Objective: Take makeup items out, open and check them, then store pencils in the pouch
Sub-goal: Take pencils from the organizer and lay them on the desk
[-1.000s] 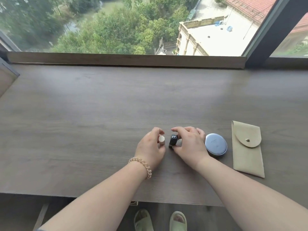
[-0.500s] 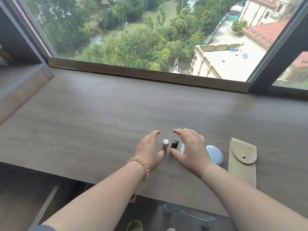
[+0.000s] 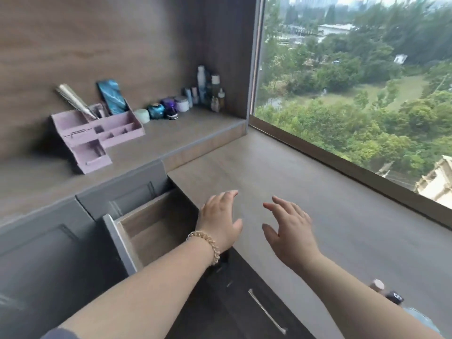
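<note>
Both hands are coming away from the two small tubes they were cupping a moment ago, and my view is swinging hard to the left. I am now seeing my left hand (image 3: 220, 217) and right hand (image 3: 288, 231) hovering mid-frame with fingers spread and nothing in either. The beige-capped tube (image 3: 377, 285) and the black tube (image 3: 394, 297) are standing side by side at the lower right edge of the frame, just past my right forearm, on the grey desk (image 3: 305, 172). A sliver of the round compact (image 3: 415, 315) is showing just below them. The pouch is lying outside the frame now.

An open drawer (image 3: 146, 223) is gaping at centre left, just beside my left hand; I cannot make out anything inside it. A pink organiser (image 3: 97, 133) is sitting on the raised counter at upper left, with jars and bottles (image 3: 203, 94) lined up beyond it.

I am judging that I am turning to fetch more makeup, probably the pencils, which I cannot pick out yet.
</note>
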Motion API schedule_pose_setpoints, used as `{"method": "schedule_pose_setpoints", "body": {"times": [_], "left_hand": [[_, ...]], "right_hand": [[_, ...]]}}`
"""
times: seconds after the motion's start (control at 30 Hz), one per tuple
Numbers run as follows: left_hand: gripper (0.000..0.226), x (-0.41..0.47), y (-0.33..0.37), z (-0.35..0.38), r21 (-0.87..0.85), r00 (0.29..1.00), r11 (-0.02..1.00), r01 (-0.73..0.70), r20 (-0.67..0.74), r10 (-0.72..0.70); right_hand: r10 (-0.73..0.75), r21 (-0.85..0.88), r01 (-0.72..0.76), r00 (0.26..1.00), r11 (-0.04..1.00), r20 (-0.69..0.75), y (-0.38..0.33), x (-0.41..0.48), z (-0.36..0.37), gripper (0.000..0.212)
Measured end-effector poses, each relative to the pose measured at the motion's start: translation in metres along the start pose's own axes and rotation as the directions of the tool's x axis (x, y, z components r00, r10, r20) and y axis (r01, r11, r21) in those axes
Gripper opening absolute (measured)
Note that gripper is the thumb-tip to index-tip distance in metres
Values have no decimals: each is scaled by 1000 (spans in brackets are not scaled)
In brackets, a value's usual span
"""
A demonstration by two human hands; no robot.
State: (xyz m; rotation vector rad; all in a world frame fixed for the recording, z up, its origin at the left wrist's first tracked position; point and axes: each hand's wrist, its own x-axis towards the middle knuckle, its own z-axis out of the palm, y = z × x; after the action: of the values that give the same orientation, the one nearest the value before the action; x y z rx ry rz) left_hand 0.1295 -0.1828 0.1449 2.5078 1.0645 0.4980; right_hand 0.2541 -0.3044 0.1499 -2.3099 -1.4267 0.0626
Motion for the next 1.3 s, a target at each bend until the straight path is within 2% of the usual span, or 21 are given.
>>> {"method": "schedule_pose_setpoints", "body": {"times": [0.13, 0.3, 0.53, 0.73, 0.9, 1.03, 1.13, 1.2, 1.3], "left_hand": [[60, 4, -66, -52, 6, 990, 996, 89, -114, -88], [60, 17, -166, -122, 34, 958, 980, 197, -217, -185], [57, 50, -258, -192, 112, 927, 966, 232, -328, -185], [49, 82, -300, -210, 161, 906, 952, 261, -382, -184], [57, 125, -331, -222, 282, 906, 911, 301, -381, -181], [55, 187, -364, -234, 361, 895, 863, 354, -399, -200], [59, 227, -390, -228, 394, 886, 818, 418, -377, -271], [61, 243, -406, -221, 363, 852, 793, 490, -392, -347], [66, 263, -431, -210, 327, 803, 754, 570, -417, -426]], "right_hand": [[-131, 29, 129, 990, 991, 48, -74, 39, 25, 44], [-268, 96, 265, 963, 959, 16, -181, 92, 69, 41], [-311, 134, 305, 950, 943, 28, -286, 155, 115, 53], [-352, 106, 347, 935, 932, 31, -318, 217, 134, 55], [-411, 106, 404, 909, 909, 61, -334, 273, 161, 57], [-495, 155, 484, 868, 861, 39, -344, 347, 195, 57], [-546, 204, 543, 836, 815, -45, -353, 402, 221, 50], [-542, 222, 547, 836, 807, -88, -362, 433, 234, 45], [-528, 200, 525, 848, 827, -44, -378, 474, 258, 43]]}}
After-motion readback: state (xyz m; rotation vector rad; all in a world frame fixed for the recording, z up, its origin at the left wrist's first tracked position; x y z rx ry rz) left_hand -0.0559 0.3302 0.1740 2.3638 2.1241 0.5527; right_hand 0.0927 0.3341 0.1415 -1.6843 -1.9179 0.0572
